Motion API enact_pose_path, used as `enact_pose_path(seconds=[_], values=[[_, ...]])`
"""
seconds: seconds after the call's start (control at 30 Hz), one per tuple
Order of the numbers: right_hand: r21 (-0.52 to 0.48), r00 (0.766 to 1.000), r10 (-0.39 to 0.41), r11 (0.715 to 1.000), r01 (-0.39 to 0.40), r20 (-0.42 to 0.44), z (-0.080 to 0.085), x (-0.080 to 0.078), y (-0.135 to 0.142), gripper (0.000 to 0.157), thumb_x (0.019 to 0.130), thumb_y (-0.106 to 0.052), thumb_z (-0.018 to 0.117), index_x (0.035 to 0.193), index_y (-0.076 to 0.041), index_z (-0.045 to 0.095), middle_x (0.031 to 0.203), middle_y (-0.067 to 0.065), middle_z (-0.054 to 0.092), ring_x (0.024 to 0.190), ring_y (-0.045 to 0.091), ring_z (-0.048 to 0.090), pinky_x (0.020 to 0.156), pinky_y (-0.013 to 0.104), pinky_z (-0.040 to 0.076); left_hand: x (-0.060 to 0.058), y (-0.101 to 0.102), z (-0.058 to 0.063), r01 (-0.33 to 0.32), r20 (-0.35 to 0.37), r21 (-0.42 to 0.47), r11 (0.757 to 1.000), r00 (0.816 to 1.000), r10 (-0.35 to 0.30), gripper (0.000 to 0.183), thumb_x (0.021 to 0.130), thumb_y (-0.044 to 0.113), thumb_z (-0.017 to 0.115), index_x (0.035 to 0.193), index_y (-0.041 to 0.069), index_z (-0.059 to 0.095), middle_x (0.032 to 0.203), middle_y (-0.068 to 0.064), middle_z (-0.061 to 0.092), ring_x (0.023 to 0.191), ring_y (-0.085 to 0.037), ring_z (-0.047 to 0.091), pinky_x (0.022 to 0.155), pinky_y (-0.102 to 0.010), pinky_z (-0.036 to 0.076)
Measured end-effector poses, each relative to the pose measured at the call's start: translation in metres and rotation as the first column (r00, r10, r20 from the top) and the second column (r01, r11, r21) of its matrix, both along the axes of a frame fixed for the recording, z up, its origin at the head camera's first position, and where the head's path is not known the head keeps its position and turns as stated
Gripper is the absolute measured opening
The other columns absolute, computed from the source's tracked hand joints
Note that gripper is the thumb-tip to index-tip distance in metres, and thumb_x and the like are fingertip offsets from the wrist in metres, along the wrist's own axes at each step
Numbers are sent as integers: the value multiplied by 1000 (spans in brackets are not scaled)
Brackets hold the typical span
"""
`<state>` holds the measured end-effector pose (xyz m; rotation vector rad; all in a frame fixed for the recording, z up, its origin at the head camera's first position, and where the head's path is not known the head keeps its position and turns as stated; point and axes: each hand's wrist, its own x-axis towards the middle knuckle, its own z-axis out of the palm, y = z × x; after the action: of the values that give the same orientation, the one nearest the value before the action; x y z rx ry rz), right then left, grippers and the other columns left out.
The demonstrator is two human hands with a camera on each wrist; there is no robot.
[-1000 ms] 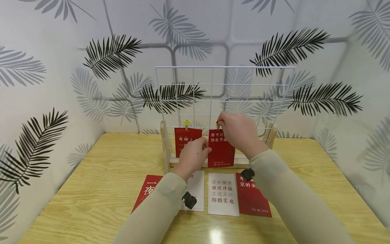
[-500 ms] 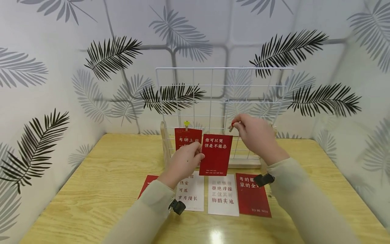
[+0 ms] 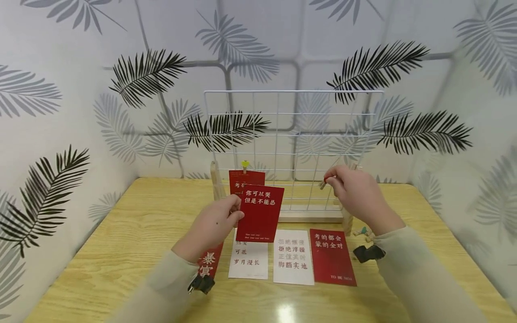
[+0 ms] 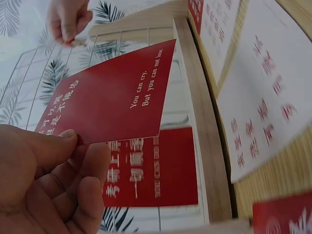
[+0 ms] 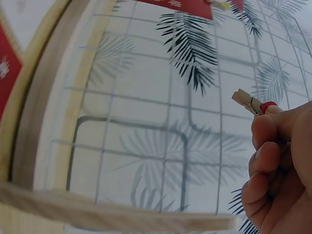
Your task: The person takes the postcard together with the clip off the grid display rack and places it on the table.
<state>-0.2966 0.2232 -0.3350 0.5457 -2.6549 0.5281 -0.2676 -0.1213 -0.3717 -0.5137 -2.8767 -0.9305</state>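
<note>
My left hand point(image 3: 212, 224) pinches a red card point(image 3: 260, 215) with white lettering by its left edge, in front of the rack. In the left wrist view the thumb lies on the face of that card point(image 4: 117, 92). My right hand point(image 3: 357, 193) pinches a small wooden clothespin point(image 5: 248, 101) with a red top, held apart from the wire grid point(image 3: 307, 154). Behind the held card, another red card point(image 3: 246, 177) hangs on the grid from a clothespin with a yellow top point(image 3: 244, 165); the held card covers much of it.
On the table point(image 3: 113, 224) lie a red card point(image 3: 210, 262) partly behind my left wrist, two white cards, one at the middle point(image 3: 292, 258), and a red card point(image 3: 333, 258). Several small clothespins point(image 3: 365, 233) lie by my right wrist. The grid's wooden base point(image 3: 311, 217) stands behind the cards.
The red card has come off the grid and moved left and toward me in my left hand. My right hand has moved right and slightly down with the clothespin.
</note>
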Motion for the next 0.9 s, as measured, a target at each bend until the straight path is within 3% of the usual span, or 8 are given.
enact_pose_path(seconds=[0.13, 0.33, 0.6, 0.9], values=[[-10, 999, -15, 1000, 15, 42, -11, 4, 13, 15, 106, -20, 55, 109, -11, 66, 73, -1, 58, 53, 15, 44, 52, 35, 39, 6, -20, 2, -36, 42, 11, 999, 998, 36, 10, 99, 16, 67, 98, 14, 57, 83, 2, 64, 68, -17, 57, 58, -31, 48], [-7, 997, -37, 999, 37, 63, -18, 13, 27, 15, 106, -20, 55, 111, -9, 65, 70, -2, 55, 52, 15, 41, 51, 34, 37, 13, -44, 7, -53, 37, 0, 999, 998, 53, 10, 99, 17, 67, 106, 14, 60, 94, 3, 68, 79, -16, 62, 68, -33, 52], [18, 996, -54, 998, 53, 72, -23, 21, 47, 15, 106, -19, 56, 109, -9, 66, 71, -3, 56, 56, 14, 44, 54, 35, 37, 19, -76, 8, -31, 43, -14, 999, 999, 31, 7, 100, 13, 65, 100, 12, 57, 84, 2, 64, 73, -17, 59, 64, -33, 48], [37, 987, -92, 995, 88, 133, -36, 30, 73, 14, 105, -16, 56, 108, -7, 66, 77, -1, 59, 62, 15, 49, 58, 36, 41, 20, -127, 5, -16, 128, 7, 1000, 992, 15, 5, 102, 13, 60, 99, 11, 56, 84, 1, 63, 78, -17, 63, 65, -36, 50]])
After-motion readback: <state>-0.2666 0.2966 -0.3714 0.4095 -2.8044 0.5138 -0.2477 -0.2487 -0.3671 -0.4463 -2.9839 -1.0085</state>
